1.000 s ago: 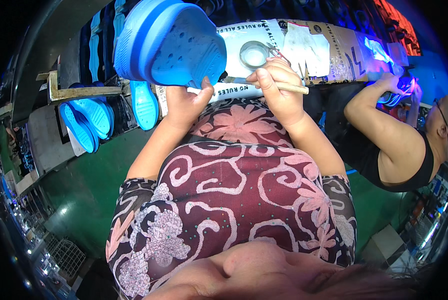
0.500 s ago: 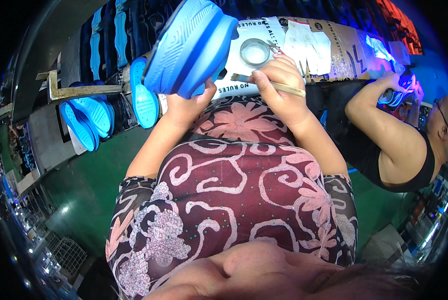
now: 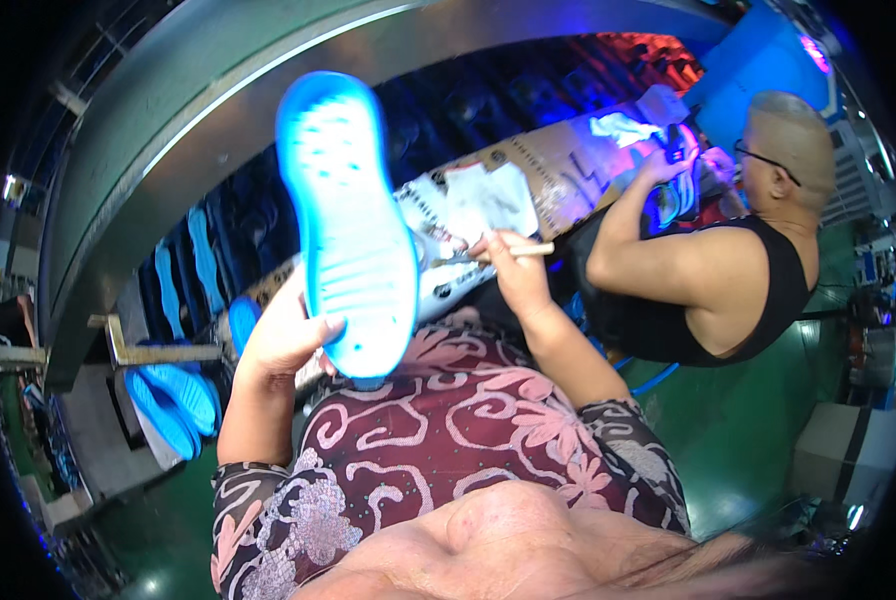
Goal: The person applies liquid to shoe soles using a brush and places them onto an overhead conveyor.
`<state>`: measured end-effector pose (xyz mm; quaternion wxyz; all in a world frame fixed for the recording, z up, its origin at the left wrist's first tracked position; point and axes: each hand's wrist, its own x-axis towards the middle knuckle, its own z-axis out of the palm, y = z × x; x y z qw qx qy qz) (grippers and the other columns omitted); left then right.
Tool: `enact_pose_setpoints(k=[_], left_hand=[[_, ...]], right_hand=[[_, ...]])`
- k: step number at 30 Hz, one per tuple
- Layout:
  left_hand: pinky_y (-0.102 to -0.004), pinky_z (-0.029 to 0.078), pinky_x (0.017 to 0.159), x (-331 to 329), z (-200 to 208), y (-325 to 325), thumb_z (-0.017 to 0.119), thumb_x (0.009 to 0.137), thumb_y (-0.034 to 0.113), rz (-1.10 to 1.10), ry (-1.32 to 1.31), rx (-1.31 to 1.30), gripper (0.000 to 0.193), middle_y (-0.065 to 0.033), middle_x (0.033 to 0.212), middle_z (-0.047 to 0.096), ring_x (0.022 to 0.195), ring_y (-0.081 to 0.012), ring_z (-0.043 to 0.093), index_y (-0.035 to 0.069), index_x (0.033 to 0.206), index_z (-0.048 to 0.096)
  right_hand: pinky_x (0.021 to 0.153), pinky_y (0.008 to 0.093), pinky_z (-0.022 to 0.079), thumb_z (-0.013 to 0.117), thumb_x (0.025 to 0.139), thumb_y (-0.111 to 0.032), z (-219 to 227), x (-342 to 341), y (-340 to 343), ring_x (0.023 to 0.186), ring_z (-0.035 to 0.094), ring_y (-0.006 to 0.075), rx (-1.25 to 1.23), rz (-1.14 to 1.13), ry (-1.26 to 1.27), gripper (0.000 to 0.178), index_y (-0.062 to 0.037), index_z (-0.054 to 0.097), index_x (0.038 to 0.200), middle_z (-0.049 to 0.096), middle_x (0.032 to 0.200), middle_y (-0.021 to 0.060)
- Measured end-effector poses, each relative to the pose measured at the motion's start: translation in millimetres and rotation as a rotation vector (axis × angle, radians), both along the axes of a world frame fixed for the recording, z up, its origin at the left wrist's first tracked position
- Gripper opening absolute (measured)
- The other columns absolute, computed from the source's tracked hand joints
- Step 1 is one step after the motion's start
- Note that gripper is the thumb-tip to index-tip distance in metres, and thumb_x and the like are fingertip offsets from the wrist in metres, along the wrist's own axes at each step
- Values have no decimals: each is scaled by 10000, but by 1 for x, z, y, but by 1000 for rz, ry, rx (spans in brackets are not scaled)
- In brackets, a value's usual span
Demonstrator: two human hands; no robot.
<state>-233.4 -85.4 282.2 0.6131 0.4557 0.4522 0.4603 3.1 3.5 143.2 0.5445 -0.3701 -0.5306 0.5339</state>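
Note:
My left hand (image 3: pixel 280 325) grips a bright blue shoe sole (image 3: pixel 360 235) at its lower end, the thumb on its edge. The sole stands nearly upright, its ribbed, dimpled inner face turned to me. To the right of the sole, my right hand (image 3: pixel 516 268) is closed around a brush with a pale handle (image 3: pixel 538 249). The brush points left toward the sole; its bristles are hard to make out. Behind the hands, printed cardboard (image 3: pixel 558 170) and a white sheet (image 3: pixel 490 200) cover the work surface. The sole hides part of that surface.
More blue soles (image 3: pixel 173 412) lie at the left beside a metal bracket (image 3: pixel 158 353), and another sole (image 3: pixel 245 322) is behind my left hand. A large metal beam (image 3: pixel 168 150) arches overhead at the left. At the right, a co-worker (image 3: pixel 708 290) handles an item under violet light.
The sole has turned from its patterned side wall to its inner face. My right hand with the brush has dropped slightly in the picture. The view has shifted, showing more beam and co-worker.

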Motion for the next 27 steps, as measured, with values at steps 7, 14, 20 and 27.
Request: enact_pose_setpoints(k=[7,14,20,27], left_hand=[[-234,515,506,79,72,199,654,785,190,-543,-220,120,351,-92,792,615,564,-116,591,6,1043,504],[-288,525,797,131,79,259,642,808,135,-75,-649,153,304,-196,937,622,874,-249,626,-94,987,549],[-301,483,780,4,-41,134,510,896,266,61,-283,-4,360,-100,909,598,828,-187,587,77,1203,515],[-339,467,777,-204,-162,-72,631,794,172,793,1245,157,453,-174,1029,577,887,-258,581,-17,1179,485]], right_hand=[[576,227,401,515,905,-235,-9,18,1,599,513,93,-82,-93,7,317,7,634,738,590,653,29],[587,228,401,498,919,-243,-11,23,2,606,499,92,-96,-148,76,331,11,620,746,575,657,37],[591,217,401,503,918,-244,-25,21,3,613,494,81,-130,-96,116,327,10,622,750,573,658,33],[581,201,414,507,912,-200,-19,-7,1,606,509,75,-184,17,154,292,10,633,754,606,691,34]])
